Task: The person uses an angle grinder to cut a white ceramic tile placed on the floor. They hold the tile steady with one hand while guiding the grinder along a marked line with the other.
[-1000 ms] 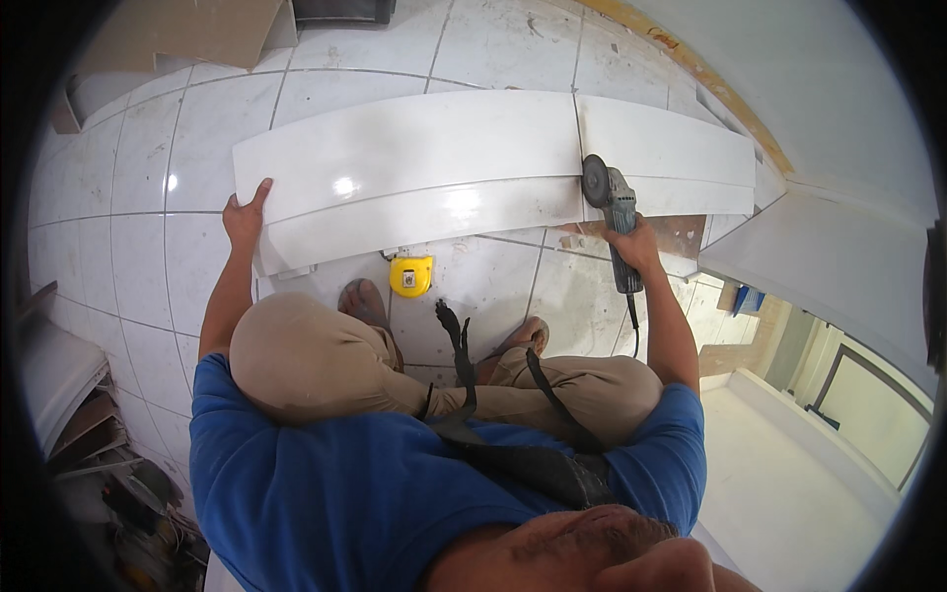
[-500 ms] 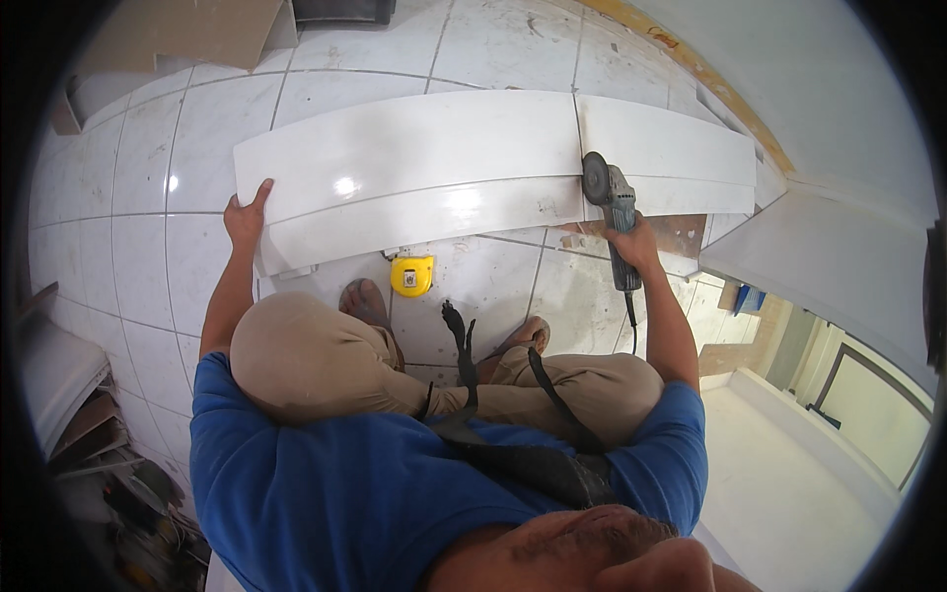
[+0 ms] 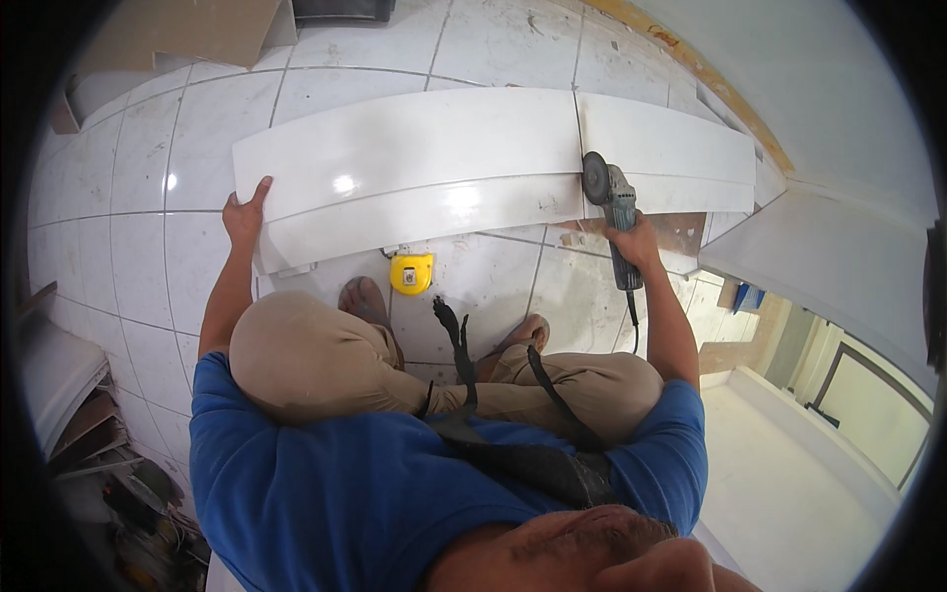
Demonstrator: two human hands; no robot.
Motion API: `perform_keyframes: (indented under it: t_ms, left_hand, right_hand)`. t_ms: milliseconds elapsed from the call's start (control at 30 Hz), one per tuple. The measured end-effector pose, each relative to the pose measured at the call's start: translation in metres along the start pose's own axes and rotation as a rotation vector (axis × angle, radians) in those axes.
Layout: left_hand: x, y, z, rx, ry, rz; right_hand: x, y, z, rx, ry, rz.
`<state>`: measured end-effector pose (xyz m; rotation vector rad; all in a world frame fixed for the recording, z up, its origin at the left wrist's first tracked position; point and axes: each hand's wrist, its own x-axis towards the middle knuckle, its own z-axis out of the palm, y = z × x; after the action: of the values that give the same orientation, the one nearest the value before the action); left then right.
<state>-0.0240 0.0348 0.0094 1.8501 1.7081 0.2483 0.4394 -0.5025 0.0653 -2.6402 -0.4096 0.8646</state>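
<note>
Panel (image 3: 414,148), long, white and glossy, lay across the tiled floor (image 3: 138,257) in front of the person, a thin line running along its length and a dark line crossing it right of its middle. The left hand (image 3: 245,219) gripped its left end, thumb laid over the top face near the edge, the other fingers mostly hidden. The right hand (image 3: 633,243) was closed around the body of an angle grinder (image 3: 620,219), whose disc (image 3: 596,178) stood beside the dark crossing line; whether it touched the surface could not be told. A black cord (image 3: 634,314) ran from the tool's rear toward the right knee (image 3: 631,390). A yellow tape measure (image 3: 410,274) sat on the tiles between the panel and the person, near the left foot (image 3: 367,301). A brown board (image 3: 683,233) showed along the near edge of the panel's right part, close to the grinder. Black straps (image 3: 456,333) hung between the bent knees. Brown sheets (image 3: 197,35) showed at the upper left, and mixed clutter (image 3: 148,503) lay at the lower left.
</note>
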Motion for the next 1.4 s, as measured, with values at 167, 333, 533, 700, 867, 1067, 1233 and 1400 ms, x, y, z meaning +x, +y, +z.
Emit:
perform_keyframes:
  t_ms: [167,333,533,700,867,1067,1233,1400]
  left_hand:
    - [0.002,-0.003,0.003,-0.024,-0.012,-0.015]
    - [0.007,-0.012,0.005,-0.025,-0.008,-0.001]
    - [0.009,-0.015,0.007,-0.042,-0.007,0.010]
    - [0.002,-0.001,0.001,0.021,-0.007,-0.004]
    - [0.004,-0.009,0.002,-0.034,-0.014,0.012]
    - [0.002,-0.005,0.002,-0.022,-0.024,-0.014]
    - [0.003,-0.005,0.003,-0.042,-0.019,0.007]
    - [0.013,-0.020,0.009,-0.073,-0.004,-0.004]
  right_hand:
    - [-0.005,0.013,0.002,0.052,-0.040,-0.018]
    - [-0.002,0.003,0.000,0.003,-0.014,-0.029]
    - [-0.002,0.001,-0.001,0.010,-0.009,-0.012]
    - [-0.010,0.003,0.000,0.046,-0.032,-0.006]
    - [-0.009,0.000,0.000,0.031,-0.019,-0.007]
    - [0.001,-0.005,0.001,-0.031,0.036,-0.034]
    - [-0.001,0.002,0.001,0.008,-0.003,-0.013]
    - [-0.011,0.009,0.003,0.056,-0.024,-0.012]
